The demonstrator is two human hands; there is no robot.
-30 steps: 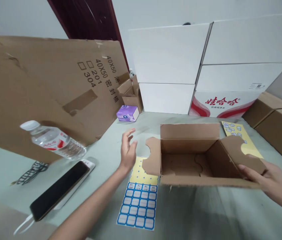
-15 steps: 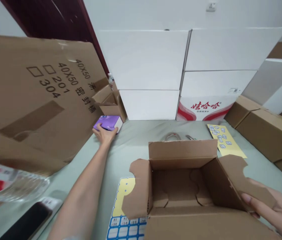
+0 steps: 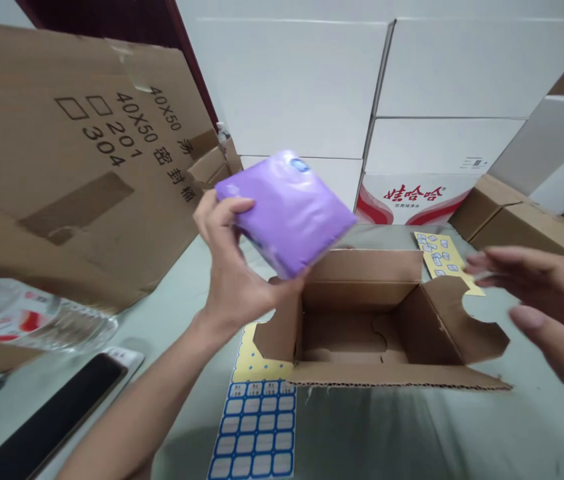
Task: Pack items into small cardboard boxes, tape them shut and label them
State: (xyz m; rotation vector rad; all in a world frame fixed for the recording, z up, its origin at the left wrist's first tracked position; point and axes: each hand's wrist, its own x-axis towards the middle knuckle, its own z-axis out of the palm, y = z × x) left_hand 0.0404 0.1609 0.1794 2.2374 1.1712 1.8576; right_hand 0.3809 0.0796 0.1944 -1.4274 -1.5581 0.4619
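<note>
While the left fingers [image 3: 227, 210] curl over one edge of a purple wrapped pack [image 3: 289, 213], the palm of the left hand [image 3: 229, 267] supports it from below, gripping it firmly. The pack is tilted and slightly blurred, held in the air just above the near left corner of an open cardboard box [image 3: 362, 267], not inside it. The right fingers [image 3: 512, 257] are open and slightly spread, touching nothing, and the right hand [image 3: 547, 300] hangs just beside the box's notched right flap [image 3: 467, 320].

All the box's visible flaps stand open, and nothing but its shaped cardboard floor shows inside, so the pack has not gone in and the box remains unclosed.

A blue-gridded label sheet [image 3: 255, 433] lies under the box's near left corner, and a yellow label sheet [image 3: 442, 257] lies beyond the box on the grey-green cloth [image 3: 362, 427]. To the left are a phone [image 3: 47, 417] and a clear water bottle [image 3: 47, 317], with a large printed cardboard sheet [image 3: 77, 113] leaning behind them and white cartons [image 3: 287, 87] stacked ahead
</note>
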